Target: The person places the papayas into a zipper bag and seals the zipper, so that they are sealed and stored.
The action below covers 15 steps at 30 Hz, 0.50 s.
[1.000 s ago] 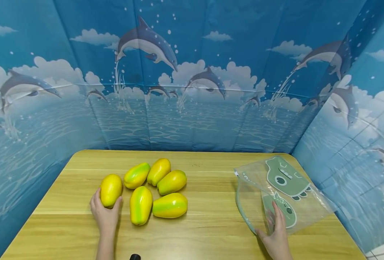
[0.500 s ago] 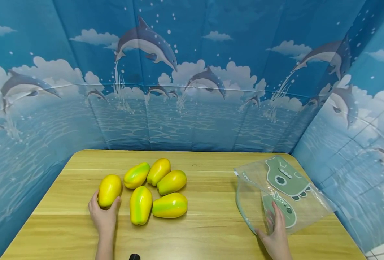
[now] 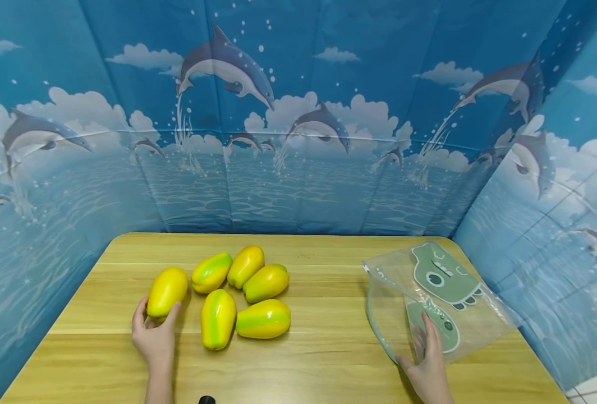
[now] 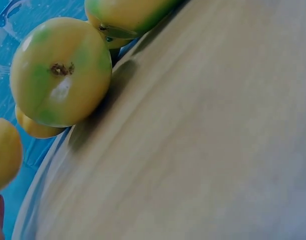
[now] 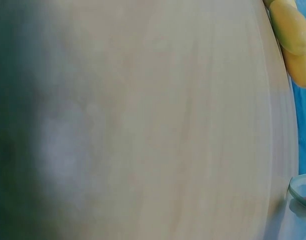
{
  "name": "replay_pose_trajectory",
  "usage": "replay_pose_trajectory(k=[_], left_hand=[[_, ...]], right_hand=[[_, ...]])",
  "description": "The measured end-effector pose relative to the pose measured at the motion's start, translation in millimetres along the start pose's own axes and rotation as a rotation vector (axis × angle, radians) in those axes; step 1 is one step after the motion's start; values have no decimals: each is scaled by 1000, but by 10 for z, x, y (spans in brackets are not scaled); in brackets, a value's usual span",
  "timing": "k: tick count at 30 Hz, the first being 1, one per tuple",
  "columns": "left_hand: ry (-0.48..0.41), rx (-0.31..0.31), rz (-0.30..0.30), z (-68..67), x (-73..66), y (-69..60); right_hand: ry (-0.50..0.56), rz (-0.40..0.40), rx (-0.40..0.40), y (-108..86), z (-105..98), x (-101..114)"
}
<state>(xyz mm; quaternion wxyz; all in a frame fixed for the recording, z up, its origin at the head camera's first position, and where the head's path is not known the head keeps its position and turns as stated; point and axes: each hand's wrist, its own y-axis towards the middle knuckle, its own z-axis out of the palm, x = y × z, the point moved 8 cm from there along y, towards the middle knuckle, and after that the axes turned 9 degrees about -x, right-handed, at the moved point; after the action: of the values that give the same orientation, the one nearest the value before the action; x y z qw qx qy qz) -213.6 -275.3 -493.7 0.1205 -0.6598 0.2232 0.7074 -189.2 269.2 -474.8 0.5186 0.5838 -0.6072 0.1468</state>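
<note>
Yellow and smooth, one fruit (image 3: 168, 292) sits in our left hand (image 3: 153, 339), which grips its near end, thumb on one side and fingers on the other. It is shaped like a long egg. Its long way points away from the left hand and leans a bit right at the far end. We cannot tell if it touches the table (image 3: 329, 365).

Our right hand (image 3: 427, 367) is well apart from the left one, at a see-through bag (image 3: 485, 334). Its thumb and first finger are spread wide at the bag's mouth, and we see more fingers through the plastic. That mouth has a green edge and faces our left hand, so the held fruit lies far off on the mouth's side. Only the left hand is near the fruit.

Five other fruits (image 3: 219, 322) lie between our hands, much closer to the left. They look hard and shiny, some with green stripes, and one has a rough brown spot (image 4: 62, 69) on its end. The bag is thin and shiny, with green animal pictures (image 3: 442, 275). The table looks like pale wood with long lines. Past both hands hangs a blue sheet (image 3: 298, 191) with dolphins and folds.
</note>
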Motion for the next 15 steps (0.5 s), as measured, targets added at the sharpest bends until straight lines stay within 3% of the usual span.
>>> replay_pose_trajectory(k=[10, 15], left_hand=[[-82, 100, 61, 95, -294, -34], [-127, 159, 108, 154, -587, -141]], right_hand=[[-5, 0, 3, 4, 4, -1], [0, 5, 6, 4, 8, 8]])
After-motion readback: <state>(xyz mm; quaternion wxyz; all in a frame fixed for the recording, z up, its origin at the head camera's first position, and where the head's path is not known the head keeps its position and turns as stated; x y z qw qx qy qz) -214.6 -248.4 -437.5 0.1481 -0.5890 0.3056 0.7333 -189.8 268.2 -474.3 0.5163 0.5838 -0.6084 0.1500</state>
